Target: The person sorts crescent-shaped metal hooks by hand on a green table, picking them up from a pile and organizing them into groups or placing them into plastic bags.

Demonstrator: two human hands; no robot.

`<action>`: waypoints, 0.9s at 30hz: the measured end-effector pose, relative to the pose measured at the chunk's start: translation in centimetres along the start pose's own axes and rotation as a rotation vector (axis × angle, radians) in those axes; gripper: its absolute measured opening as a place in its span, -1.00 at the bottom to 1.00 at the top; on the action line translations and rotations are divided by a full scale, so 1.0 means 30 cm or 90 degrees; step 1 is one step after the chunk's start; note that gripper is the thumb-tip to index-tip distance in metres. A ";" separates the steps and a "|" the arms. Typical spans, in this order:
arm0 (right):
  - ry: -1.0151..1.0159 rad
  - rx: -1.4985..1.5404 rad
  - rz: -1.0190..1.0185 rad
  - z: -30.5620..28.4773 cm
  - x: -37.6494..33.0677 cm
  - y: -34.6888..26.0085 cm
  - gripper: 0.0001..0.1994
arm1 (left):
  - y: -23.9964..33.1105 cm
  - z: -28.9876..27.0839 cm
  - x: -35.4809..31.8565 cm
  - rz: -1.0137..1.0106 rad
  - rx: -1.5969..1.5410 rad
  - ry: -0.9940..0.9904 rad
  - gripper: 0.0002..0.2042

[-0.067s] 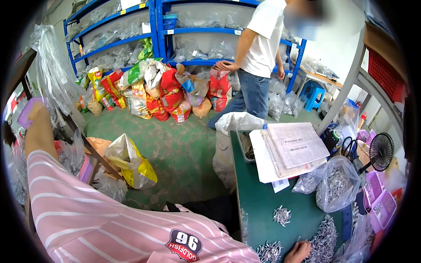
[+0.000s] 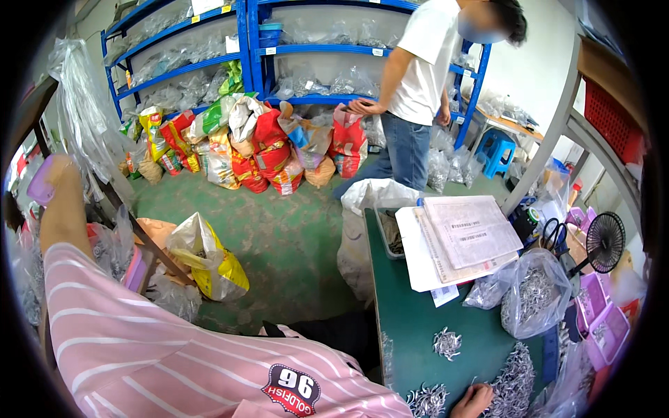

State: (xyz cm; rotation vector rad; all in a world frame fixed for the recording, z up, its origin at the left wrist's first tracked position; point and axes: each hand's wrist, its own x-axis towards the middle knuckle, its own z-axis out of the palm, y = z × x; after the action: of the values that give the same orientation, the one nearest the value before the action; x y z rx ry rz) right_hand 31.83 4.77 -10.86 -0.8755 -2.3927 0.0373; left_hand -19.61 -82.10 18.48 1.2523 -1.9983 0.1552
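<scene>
Stretched out to the far left, my left hand (image 2: 61,168) is closed on the edge of a purple plastic tray (image 2: 42,182); its fingers are partly hidden. At the lower edge my right hand (image 2: 474,402) rests on the green tabletop (image 2: 418,313), fingers curled, beside a large heap of small silvery metal parts (image 2: 513,383). Whatever those fingers hold is too small to make out. Left of this hand lies a smaller pile of the same parts (image 2: 427,400). Another small pile (image 2: 447,343) lies farther up the table.
Papers (image 2: 467,230), a clear bag of metal parts (image 2: 535,296) and a black fan (image 2: 605,242) stand on the table. A yellow-and-white sack (image 2: 209,258) lies on the floor. A person in a white shirt (image 2: 421,76) is beyond the table, near stacked sacks and blue shelving (image 2: 251,49).
The person in the white shirt has shifted slightly to the right. My left hand and the purple tray have moved very slightly; my right hand looks unmoved.
</scene>
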 end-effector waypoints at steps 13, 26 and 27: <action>0.017 0.018 0.003 0.017 -0.012 -0.005 -0.86 | 0.787 -0.660 -0.875 0.669 -0.937 -0.075 -0.77; 0.031 0.053 0.066 0.087 -0.029 0.030 -0.87 | 0.593 -1.249 -1.222 2.426 -0.520 -0.835 -0.74; 0.043 0.035 0.033 0.087 -0.030 0.034 -0.87 | 0.603 -1.250 -1.212 2.467 -0.461 -0.807 -0.71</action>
State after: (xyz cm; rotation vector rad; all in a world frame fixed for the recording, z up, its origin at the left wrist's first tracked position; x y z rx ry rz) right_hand 31.58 5.45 -13.71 -0.8983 -2.2960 0.0913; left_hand -5.88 -29.12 26.19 2.3627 0.3583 -0.0789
